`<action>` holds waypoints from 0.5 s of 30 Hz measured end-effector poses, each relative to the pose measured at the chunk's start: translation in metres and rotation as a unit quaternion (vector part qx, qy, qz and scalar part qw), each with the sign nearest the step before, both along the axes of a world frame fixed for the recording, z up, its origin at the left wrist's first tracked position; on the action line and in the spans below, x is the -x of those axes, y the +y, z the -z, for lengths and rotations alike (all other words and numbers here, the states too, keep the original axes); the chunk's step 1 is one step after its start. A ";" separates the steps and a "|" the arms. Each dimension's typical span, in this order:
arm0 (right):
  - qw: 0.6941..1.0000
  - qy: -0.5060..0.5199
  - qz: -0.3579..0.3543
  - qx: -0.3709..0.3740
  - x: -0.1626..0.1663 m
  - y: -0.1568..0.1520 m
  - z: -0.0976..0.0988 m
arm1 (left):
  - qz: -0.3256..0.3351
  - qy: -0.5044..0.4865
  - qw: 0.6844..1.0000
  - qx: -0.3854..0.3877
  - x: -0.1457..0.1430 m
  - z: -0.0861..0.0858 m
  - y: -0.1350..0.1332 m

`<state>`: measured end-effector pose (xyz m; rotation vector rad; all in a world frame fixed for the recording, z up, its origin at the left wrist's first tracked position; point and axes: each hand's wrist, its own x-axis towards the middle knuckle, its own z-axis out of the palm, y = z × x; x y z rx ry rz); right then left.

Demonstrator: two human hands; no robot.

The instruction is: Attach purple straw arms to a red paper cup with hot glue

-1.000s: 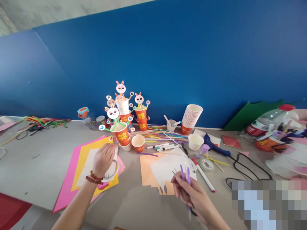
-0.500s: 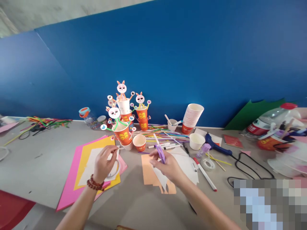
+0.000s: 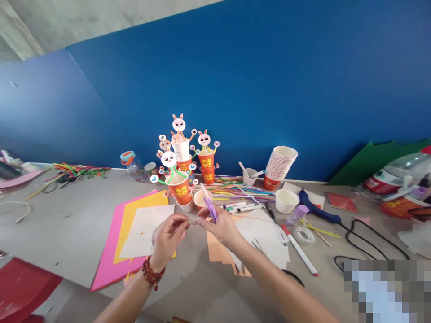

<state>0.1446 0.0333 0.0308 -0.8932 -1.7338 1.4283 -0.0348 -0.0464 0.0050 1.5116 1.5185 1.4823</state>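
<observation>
Gripping purple strips (image 3: 210, 210) in the right hand (image 3: 222, 228) above the table (image 3: 81, 215), between its near and back edges. Slanting up lengthwise, pointing leftward and toward the back edge. Pinching a thin, unclear piece (image 3: 192, 222) with the left hand (image 3: 168, 234).

Looking forward and down across the worktop (image 3: 77, 242) from a single camera worn on the person's head. Facing the blue panel (image 3: 235, 80) beyond, catching its top edge at a slant and letting it fill most of the upper half. Viewing from near, framing the left grip (image 3: 169, 237) and right grip (image 3: 220, 226) just below centre. Reaching wide, cropping a red object (image 3: 23, 289) at the lower left and a plastic bottle (image 3: 397, 168) at the right edge.
</observation>
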 end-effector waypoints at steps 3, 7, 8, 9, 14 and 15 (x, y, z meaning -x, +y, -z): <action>1.000 -0.004 -0.021 0.009 -0.001 0.002 -0.004 | 0.011 -0.006 1.000 0.015 0.001 0.000 0.001; 1.000 -0.014 0.009 0.008 -0.012 0.010 -0.012 | -0.109 0.039 0.993 0.005 0.021 0.013 0.011; 0.999 -0.019 0.025 0.008 -0.016 0.013 -0.013 | -0.150 0.043 0.988 0.000 0.029 0.018 0.015; 0.999 -0.023 0.037 0.008 -0.019 0.018 -0.013 | -0.177 0.044 0.983 -0.003 0.036 0.024 0.020; 0.998 -0.038 0.051 -0.005 -0.029 0.034 -0.012 | -0.135 0.061 0.989 -0.018 0.055 0.039 0.054; 0.998 -0.041 0.052 -0.008 -0.029 0.035 -0.012 | -0.120 0.064 0.990 -0.021 0.055 0.039 0.061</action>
